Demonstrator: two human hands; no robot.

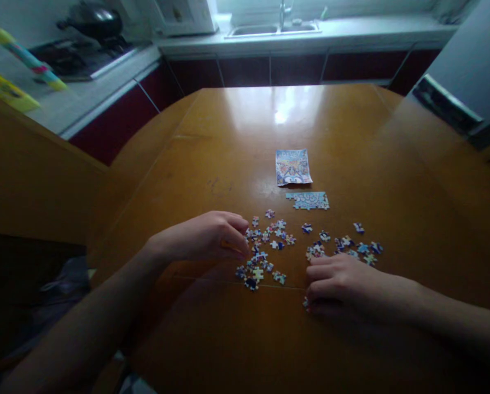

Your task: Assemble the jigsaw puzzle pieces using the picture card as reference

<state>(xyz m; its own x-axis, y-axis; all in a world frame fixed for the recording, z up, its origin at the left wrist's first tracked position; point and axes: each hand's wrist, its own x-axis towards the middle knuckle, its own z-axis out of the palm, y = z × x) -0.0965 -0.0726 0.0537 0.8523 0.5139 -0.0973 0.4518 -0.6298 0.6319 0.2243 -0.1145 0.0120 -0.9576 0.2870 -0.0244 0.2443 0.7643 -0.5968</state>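
Observation:
My left hand (214, 236) is at the left edge of a loose heap of jigsaw puzzle pieces (265, 235). Its fingers curl down and its thumb bends toward them; whatever lies between the fingertips is hidden. To the right, my right hand (345, 282) rests low over the table with bent fingers. A small puzzle piece (305, 303) pokes out at its fingertips. More loose pieces (363, 249) lie just beyond that hand. Farther back is a joined strip of puzzle (310, 201), light blue with lettering. Behind the strip lies a printed picture sheet (293, 167).
The wooden table (212, 131) has a glossy, rounded top. Beyond it runs a counter with a sink (255, 31) and tap. A dark pan (93, 22) sits on a stove at the back left. A wooden panel (31, 169) stands close on the left.

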